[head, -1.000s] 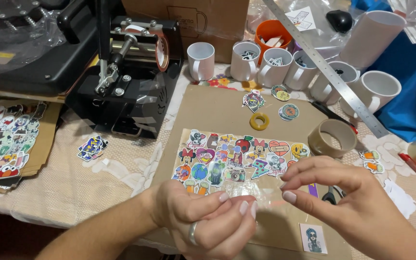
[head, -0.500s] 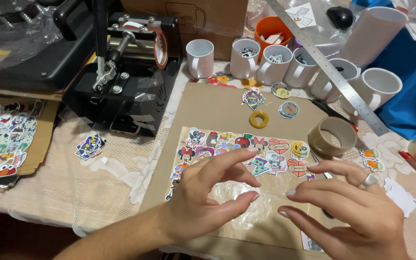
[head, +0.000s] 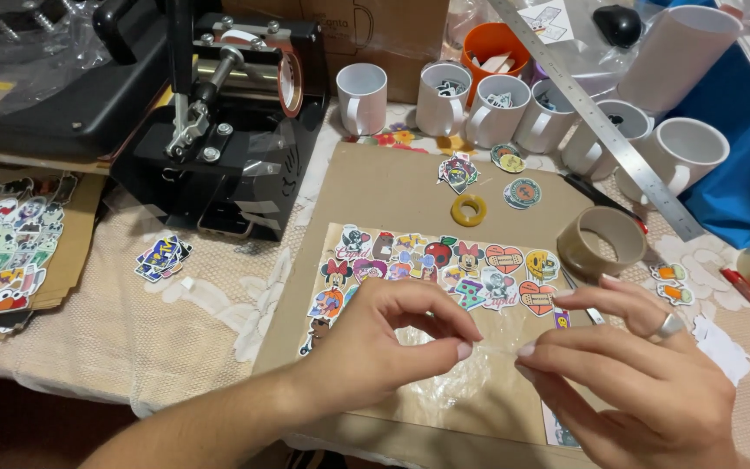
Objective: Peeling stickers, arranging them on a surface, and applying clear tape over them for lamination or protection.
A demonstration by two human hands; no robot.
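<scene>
Pinching a clear film sheet point(head: 466, 382) between thumb and fingertips, your left hand point(head: 384, 343) and right hand point(head: 644, 382) meet almost tip to tip over the brown cardboard mat point(head: 392, 187). Just beyond your fingers lies the sheet of colourful stickers point(head: 444, 265), with a tape roll point(head: 602, 241) to its right. Farther back stand white mugs point(head: 362, 95), a steel ruler point(head: 601, 122) and the black mug press point(head: 219, 130).

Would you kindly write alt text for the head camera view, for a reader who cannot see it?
A left hand and right hand pinch a clear plastic film over a cardboard sheet covered with colourful stickers. Behind stand white mugs, a tape roll, a metal ruler and a black heat press.
</scene>
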